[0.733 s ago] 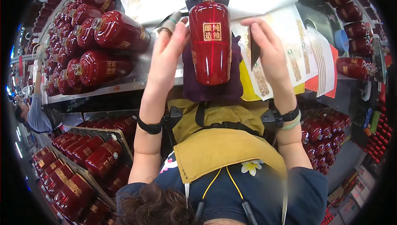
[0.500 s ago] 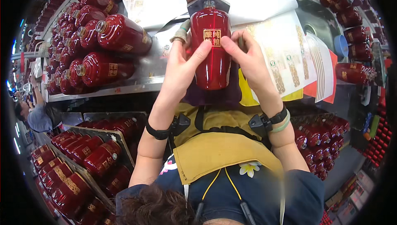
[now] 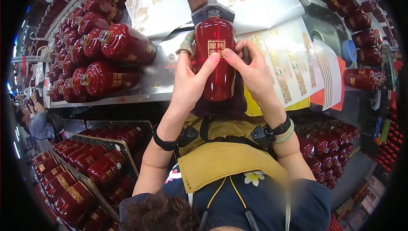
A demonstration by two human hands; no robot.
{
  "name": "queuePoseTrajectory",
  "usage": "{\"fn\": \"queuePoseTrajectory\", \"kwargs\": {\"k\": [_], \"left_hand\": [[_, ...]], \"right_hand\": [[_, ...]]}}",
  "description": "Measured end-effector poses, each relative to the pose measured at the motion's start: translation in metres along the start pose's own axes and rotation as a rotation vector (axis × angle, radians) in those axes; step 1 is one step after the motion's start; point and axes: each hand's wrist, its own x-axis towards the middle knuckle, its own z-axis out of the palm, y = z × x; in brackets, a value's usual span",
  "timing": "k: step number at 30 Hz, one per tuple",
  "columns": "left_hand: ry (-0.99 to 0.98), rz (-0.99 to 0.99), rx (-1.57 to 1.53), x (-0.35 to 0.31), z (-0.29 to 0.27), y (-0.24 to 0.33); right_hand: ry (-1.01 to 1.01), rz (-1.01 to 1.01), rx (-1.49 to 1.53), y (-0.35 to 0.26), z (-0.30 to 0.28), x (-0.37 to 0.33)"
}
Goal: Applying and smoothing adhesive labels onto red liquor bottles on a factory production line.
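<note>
A glossy dark-red glass bottle (image 3: 218, 84) lies in front of me, its clear neck toward the far side at a metal bracket (image 3: 212, 13). Around its left side my left hand (image 3: 190, 74) is closed, with a pale cloth cover on a fingertip. My right hand (image 3: 254, 73) grips the opposite side. Both thumbs press side by side on the lower part of a square gold label (image 3: 216, 45) and cover some of it. Most of my other fingers are hidden behind the bottle. Under its near end is dark purple cloth (image 3: 219, 108).
Many red bottles (image 3: 127, 44) are stacked on the metal table at left. Sheets of gold decals (image 3: 293, 67) lie right of my hands, over yellow and red sheets. Crates of bottles (image 3: 104, 165) stand below at left, with more bottles (image 3: 325, 144) at lower right. Another person (image 3: 40, 120) is far left.
My thumbs have come closer together on the label, the left one sliding rightward. Bottle, bracket and table all appear slightly lower in the picture. Both hands keep their hold.
</note>
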Motion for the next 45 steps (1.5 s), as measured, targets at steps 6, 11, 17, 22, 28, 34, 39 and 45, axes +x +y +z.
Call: {"fn": "queuePoseTrajectory", "kwargs": {"k": [6, 11, 17, 22, 28, 34, 39, 45], "left_hand": [[0.001, -0.019, 0.011, 0.000, 0.000, 0.001], [-0.001, -0.026, -0.005, 0.002, -0.001, 0.000], [-0.022, -0.125, -0.197, 0.011, -0.027, 0.009], [-0.061, -0.058, -0.084, 0.012, -0.015, 0.008], [-0.042, -0.039, -0.039, 0.010, -0.010, 0.001], [-0.037, -0.049, -0.052, 0.010, -0.006, 0.005], [-0.031, -0.052, -0.060, 0.009, -0.005, 0.005], [-0.025, -0.078, -0.073, 0.011, -0.008, 0.007]], "right_hand": [[0.007, 0.005, 0.022, 0.006, -0.001, 0.002], [-0.009, 0.009, -0.008, -0.002, -0.008, 0.005], [-0.003, -0.004, 0.038, -0.012, -0.017, 0.017], [-0.039, 0.040, 0.048, -0.003, -0.004, 0.019], [-0.013, -0.031, 0.055, 0.002, 0.002, 0.019], [-0.005, -0.032, 0.073, 0.005, 0.000, 0.020], [-0.010, -0.027, 0.051, 0.004, 0.000, 0.020], [-0.018, -0.050, 0.047, 0.005, -0.001, 0.020]]}}
